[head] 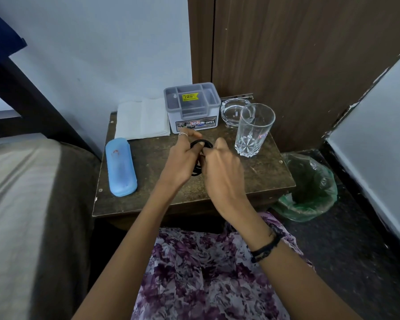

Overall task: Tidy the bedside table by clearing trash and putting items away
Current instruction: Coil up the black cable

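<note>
Beyond both hands rise a pale wall [90,42] and a brown wooden panel [298,54], while under them lies the scuffed bedside table [252,179], with a bed [28,204] off the left hand's side and a green-lined bin [310,188] off the right's. Past the fingers stand a grey organiser box [192,107], folded tissues [141,118], a blue case [120,166], a drinking glass [254,129] and an ashtray [232,112]. The left hand [183,160] and right hand [222,167] meet above the table, each curled and pinching black hair ties [200,144] between them.

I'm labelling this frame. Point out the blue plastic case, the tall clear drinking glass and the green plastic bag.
blue plastic case [120,167], head view, lid middle
tall clear drinking glass [254,130], head view, side wall
green plastic bag [319,192], head view, rim
</note>
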The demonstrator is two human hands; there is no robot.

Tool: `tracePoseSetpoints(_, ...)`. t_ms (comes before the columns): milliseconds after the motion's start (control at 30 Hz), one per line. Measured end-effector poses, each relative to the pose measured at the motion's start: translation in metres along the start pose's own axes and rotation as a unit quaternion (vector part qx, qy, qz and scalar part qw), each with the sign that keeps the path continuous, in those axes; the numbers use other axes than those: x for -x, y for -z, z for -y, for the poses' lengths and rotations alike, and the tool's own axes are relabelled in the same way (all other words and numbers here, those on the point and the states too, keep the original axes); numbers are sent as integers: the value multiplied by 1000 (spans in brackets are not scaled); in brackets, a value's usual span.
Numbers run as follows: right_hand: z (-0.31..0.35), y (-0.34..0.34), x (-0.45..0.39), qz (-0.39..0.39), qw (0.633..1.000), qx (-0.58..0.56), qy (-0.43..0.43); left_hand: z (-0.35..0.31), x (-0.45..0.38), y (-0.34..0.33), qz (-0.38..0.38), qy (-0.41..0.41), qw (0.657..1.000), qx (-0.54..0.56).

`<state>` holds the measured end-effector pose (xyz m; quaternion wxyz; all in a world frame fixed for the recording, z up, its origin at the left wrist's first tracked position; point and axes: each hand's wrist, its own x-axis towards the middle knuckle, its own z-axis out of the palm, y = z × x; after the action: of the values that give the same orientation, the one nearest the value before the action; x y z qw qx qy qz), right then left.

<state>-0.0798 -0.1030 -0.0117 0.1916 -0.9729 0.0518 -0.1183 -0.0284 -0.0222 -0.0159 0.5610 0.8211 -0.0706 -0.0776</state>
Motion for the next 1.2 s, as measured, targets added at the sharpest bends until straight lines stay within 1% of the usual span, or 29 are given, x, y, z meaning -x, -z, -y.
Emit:
tracePoseSetpoints(133,2,-3,0,-16,1000,-2,-2,-2,4,-4,-90,35,995,-15)
tracePoseSetpoints(200,2,-3,0,-18,1000,1,1,-1,5,-6,-102,33,994,-35)
tracePoseSetpoints(367,-1,-3,-2,-1,1000,7,-7,-1,8,-10,-94,9,993,-74)
tracePoseSetpoints(467,-2,-3,-4,-6,1000,-10,-11,-3,11,-10,-86,-1,995,-55)
tracePoseSetpoints(567,-5,-5,-2,-31,998,-50,12,-5,15,-10,-91,-28,995,-39)
tracePoseSetpoints(667,-8,-13,1,-69,994,-80,41,-5,17,-10,-87,-48,995,9)
tracePoseSetpoints(733,-8,-18,2,-84,990,-92,59,-2,15,-10,-93,-30,994,56)
tracePoseSetpoints(867,-8,-19,9,-85,983,-139,84,2,8,-8,-115,16,983,145)
tracePoseSetpoints(933,-7,-17,12,-75,982,-148,89,3,6,-7,-117,8,983,142)
tracePoseSetpoints(1067,-12,-9,6,-87,984,-94,123,9,7,-5,-100,-25,987,120)
tracePoseSetpoints(1200,-20,-3,-3,-49,976,-50,204,19,7,-2,-82,-29,989,116)
